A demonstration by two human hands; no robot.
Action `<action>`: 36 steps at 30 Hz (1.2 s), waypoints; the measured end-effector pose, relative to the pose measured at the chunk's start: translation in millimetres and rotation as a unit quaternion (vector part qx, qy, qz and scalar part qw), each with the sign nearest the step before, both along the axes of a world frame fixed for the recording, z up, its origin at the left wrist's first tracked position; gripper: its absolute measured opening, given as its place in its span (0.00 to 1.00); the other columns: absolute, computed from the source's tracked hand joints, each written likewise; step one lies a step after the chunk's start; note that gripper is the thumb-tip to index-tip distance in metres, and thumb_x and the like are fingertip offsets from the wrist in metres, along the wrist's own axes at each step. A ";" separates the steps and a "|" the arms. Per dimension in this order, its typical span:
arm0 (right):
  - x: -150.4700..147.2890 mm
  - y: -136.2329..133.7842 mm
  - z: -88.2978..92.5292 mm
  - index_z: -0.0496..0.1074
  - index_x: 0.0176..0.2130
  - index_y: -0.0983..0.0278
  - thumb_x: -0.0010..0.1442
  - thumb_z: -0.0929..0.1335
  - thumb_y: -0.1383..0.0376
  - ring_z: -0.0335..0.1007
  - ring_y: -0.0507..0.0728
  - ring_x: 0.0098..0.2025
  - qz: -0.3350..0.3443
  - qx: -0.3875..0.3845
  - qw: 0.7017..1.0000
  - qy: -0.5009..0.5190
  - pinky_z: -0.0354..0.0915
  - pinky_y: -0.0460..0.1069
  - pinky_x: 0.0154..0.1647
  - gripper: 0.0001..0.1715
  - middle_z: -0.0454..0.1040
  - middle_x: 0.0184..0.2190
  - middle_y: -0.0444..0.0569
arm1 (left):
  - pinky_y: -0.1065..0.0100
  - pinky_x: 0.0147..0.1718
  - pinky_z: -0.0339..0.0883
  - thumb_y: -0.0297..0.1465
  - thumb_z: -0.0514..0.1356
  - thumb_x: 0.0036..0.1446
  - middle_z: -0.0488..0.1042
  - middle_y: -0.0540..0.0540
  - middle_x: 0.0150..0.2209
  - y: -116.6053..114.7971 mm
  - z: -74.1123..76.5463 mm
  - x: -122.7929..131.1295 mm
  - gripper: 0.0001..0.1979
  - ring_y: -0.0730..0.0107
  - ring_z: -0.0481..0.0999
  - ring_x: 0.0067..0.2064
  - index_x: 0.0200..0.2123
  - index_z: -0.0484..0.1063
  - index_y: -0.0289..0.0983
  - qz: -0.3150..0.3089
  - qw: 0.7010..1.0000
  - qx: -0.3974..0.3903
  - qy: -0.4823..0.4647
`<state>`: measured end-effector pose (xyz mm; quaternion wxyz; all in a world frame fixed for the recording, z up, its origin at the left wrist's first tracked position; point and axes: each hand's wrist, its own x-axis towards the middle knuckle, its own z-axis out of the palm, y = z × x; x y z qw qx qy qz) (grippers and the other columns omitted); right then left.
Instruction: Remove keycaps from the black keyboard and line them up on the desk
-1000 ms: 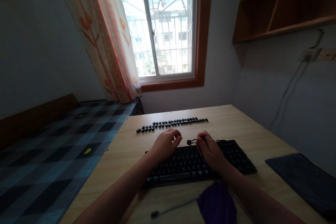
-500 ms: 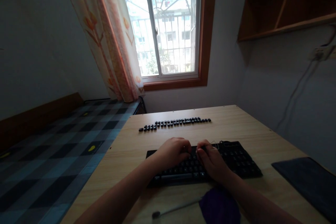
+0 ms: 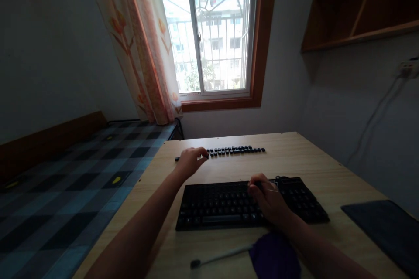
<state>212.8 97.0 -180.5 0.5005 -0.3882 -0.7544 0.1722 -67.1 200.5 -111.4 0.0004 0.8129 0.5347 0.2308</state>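
Observation:
A black keyboard (image 3: 225, 207) lies on the wooden desk (image 3: 294, 157). Beyond it runs a row of loose black keycaps (image 3: 235, 150). My left hand (image 3: 190, 160) reaches out to the left end of that row, fingers curled over the keycaps; what it holds, if anything, is hidden. My right hand (image 3: 266, 196) rests on the keyboard's right part, fingers closed on a thin wire keycap puller (image 3: 272, 187).
A dark mouse pad (image 3: 386, 231) lies at the right. A purple cloth (image 3: 275, 259) and a thin brush (image 3: 216, 258) sit near the desk's front edge. A bed with a checked cover (image 3: 81, 183) stands at the left, under the window.
My left hand left the keyboard and moved forward to the left end of the keycap row. My right hand with the puller came down onto the keyboard.

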 end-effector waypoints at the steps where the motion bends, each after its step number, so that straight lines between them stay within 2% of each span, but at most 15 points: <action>1: 0.5 0.2 0.6 0.64 0.38 0.61 0.70 0.59 0.60 0.62 0.52 0.22 -0.002 0.013 1.000 -0.011 0.58 0.46 0.25 0.11 0.65 0.22 0.41 | 0.58 0.48 0.64 0.32 0.63 0.55 0.80 0.48 0.37 9.5 -8.2 -11.3 0.06 0.61 0.76 0.41 0.37 0.78 0.43 0.029 0.999 0.021 0.016; 3: 1.4 0.3 1.3 0.64 0.37 0.61 0.69 0.60 0.60 0.62 0.51 0.21 -0.005 0.038 0.999 -0.026 0.58 0.46 0.24 0.10 0.65 0.22 0.41 | 0.50 0.56 0.56 0.33 0.63 0.55 0.80 0.49 0.36 23.4 -26.6 -30.2 0.06 0.59 0.75 0.43 0.37 0.78 0.44 0.043 0.998 0.038 0.034; 5: 2.1 0.1 1.4 0.64 0.37 0.61 0.70 0.60 0.60 0.63 0.51 0.21 -0.008 0.056 0.998 -0.032 0.58 0.46 0.24 0.10 0.66 0.23 0.41 | 0.44 0.60 0.48 0.33 0.63 0.56 0.80 0.50 0.35 30.6 -44.3 -42.5 0.05 0.59 0.75 0.45 0.36 0.78 0.46 0.023 0.998 0.039 0.049; 7: 2.5 -0.1 1.1 0.64 0.37 0.61 0.70 0.59 0.60 0.64 0.51 0.22 -0.014 0.065 0.997 -0.034 0.59 0.46 0.25 0.11 0.66 0.23 0.42 | 0.42 0.61 0.44 0.34 0.63 0.55 0.81 0.50 0.35 33.1 -58.3 -48.1 0.05 0.57 0.74 0.47 0.36 0.79 0.46 0.005 0.997 0.041 0.063; 10: 2.1 0.1 0.5 0.64 0.37 0.61 0.70 0.59 0.60 0.64 0.51 0.22 -0.019 0.071 0.997 -0.037 0.59 0.45 0.25 0.11 0.66 0.23 0.41 | 0.44 0.63 0.42 0.35 0.64 0.54 0.81 0.49 0.35 33.4 -69.6 -48.1 0.05 0.57 0.74 0.47 0.35 0.79 0.46 -0.004 0.997 0.052 0.058; 14: 2.0 0.7 -0.6 0.65 0.37 0.62 0.70 0.60 0.59 0.64 0.51 0.21 -0.016 0.078 0.996 -0.044 0.60 0.45 0.24 0.12 0.67 0.23 0.42 | 0.45 0.64 0.40 0.35 0.63 0.54 0.81 0.49 0.35 33.4 -72.7 -45.1 0.06 0.58 0.73 0.47 0.35 0.80 0.46 -0.006 0.997 0.069 0.043; 20: 4.6 0.8 -0.6 0.65 0.37 0.62 0.70 0.60 0.60 0.67 0.52 0.23 -0.023 0.083 0.995 -0.052 0.61 0.46 0.27 0.11 0.69 0.24 0.43 | 0.42 0.63 0.38 0.35 0.62 0.55 0.78 0.47 0.47 34.5 -73.7 -47.2 0.06 0.54 0.68 0.54 0.34 0.80 0.46 0.013 0.994 0.104 0.035; 26: 3.8 0.3 2.3 0.65 0.37 0.62 0.70 0.60 0.60 0.67 0.52 0.24 -0.018 0.082 0.995 -0.056 0.60 0.46 0.27 0.11 0.69 0.24 0.44 | 0.42 0.63 0.40 0.35 0.63 0.55 0.75 0.47 0.51 41.0 -78.3 -49.2 0.06 0.53 0.66 0.56 0.34 0.81 0.47 0.061 0.990 0.125 0.038; 36: 0.6 -0.4 1.4 0.65 0.37 0.61 0.70 0.59 0.58 0.65 0.52 0.24 -0.008 0.054 0.996 -0.067 0.59 0.46 0.27 0.12 0.69 0.24 0.43 | 0.43 0.62 0.44 0.38 0.61 0.57 0.70 0.43 0.58 48.1 -83.1 -51.9 0.11 0.50 0.62 0.61 0.43 0.79 0.48 0.088 0.989 0.098 0.061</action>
